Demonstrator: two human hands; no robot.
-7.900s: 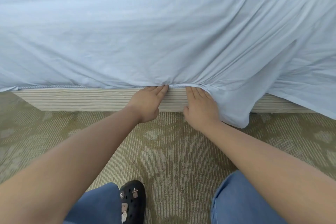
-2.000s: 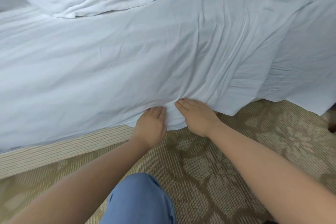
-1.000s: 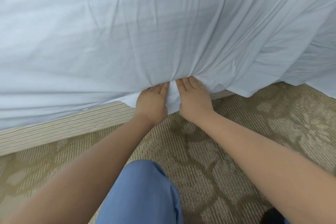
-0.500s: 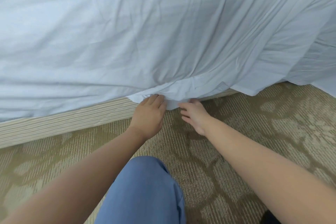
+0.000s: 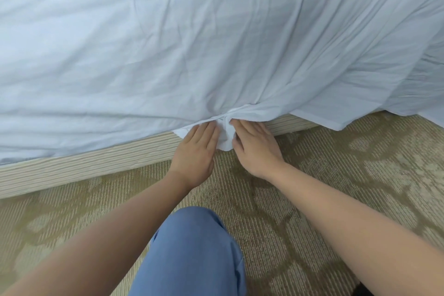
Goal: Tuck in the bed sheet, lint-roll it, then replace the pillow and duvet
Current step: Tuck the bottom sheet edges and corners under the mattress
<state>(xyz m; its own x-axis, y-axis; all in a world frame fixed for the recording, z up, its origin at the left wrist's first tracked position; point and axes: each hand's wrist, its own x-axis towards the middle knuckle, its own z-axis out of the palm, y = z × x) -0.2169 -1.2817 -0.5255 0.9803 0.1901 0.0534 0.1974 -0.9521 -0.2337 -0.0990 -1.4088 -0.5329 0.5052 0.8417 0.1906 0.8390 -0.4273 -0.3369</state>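
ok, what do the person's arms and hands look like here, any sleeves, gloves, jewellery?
Both forearms are bare up to the frame edge, with no sleeve in view. The left hand and right hand wear no gloves, and no rings, watch or wristband show on either. The only clothing visible is a blue trouser leg at the bottom centre of the frame.

Both hands' fingers (image 5: 206, 127) vanish under the bunched bed sheet (image 5: 216, 55).

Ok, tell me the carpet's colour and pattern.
Olive-tan carpet with fine ribbing and pale leafy shapes; the head view shows it.
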